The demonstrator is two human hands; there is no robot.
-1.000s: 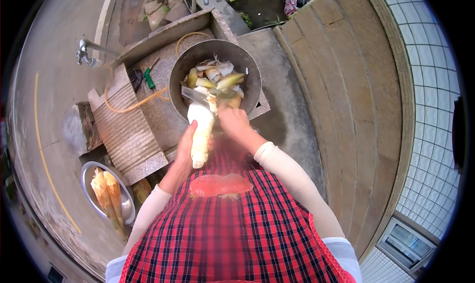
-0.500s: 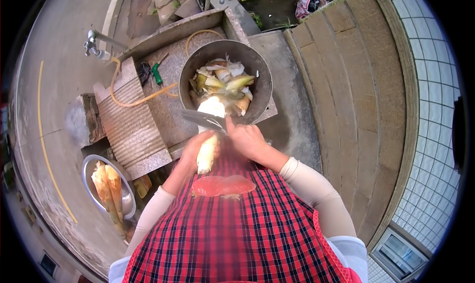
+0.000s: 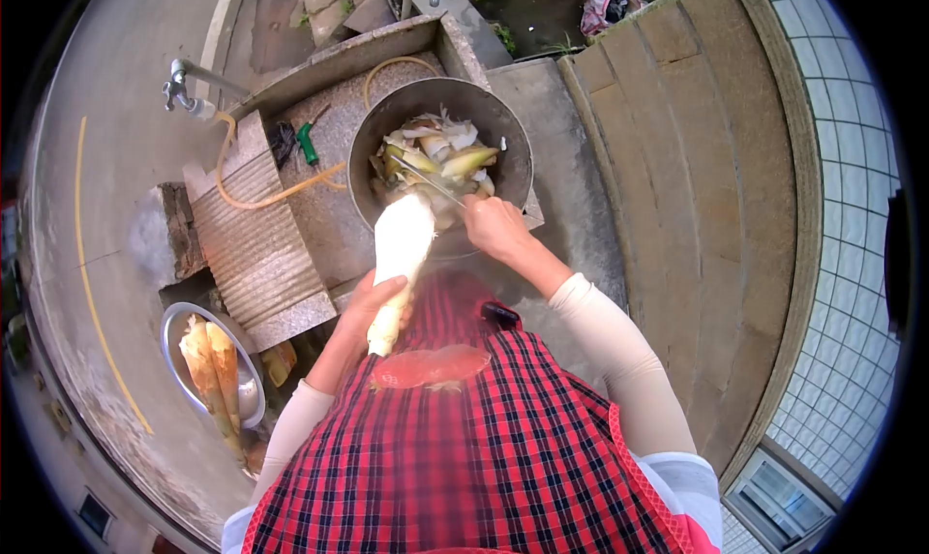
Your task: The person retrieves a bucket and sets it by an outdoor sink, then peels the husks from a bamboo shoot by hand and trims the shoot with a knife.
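My left hand (image 3: 375,304) is wrapped round the lower part of a pale, peeled bamboo shoot (image 3: 403,239), its wide end tilted up over the near rim of a large metal pot (image 3: 523,157). In my right hand (image 3: 495,227) is a knife, closed at the handle. The knife blade (image 3: 426,177) reaches leftward over the pot, just beyond the shoot's tip and apart from it, seen nearly edge-on. Inside the pot lie pale and yellow-green peelings (image 3: 435,146). My right fingers hide the knife handle.
A metal basin (image 3: 174,336) at lower left holds unpeeled bamboo shoots (image 3: 211,360). The pot stands in a stone sink (image 3: 334,133) with a ridged washboard slab (image 3: 256,244), an orange hose (image 3: 276,202) and a green-handled tool (image 3: 307,144). A tap (image 3: 179,85) is at left.
The knife has moved from across the shoot to beyond it, over the pot, its blade turning edge-on. The shoot's white length now shows fully, and my left hand has shifted slightly left and down.
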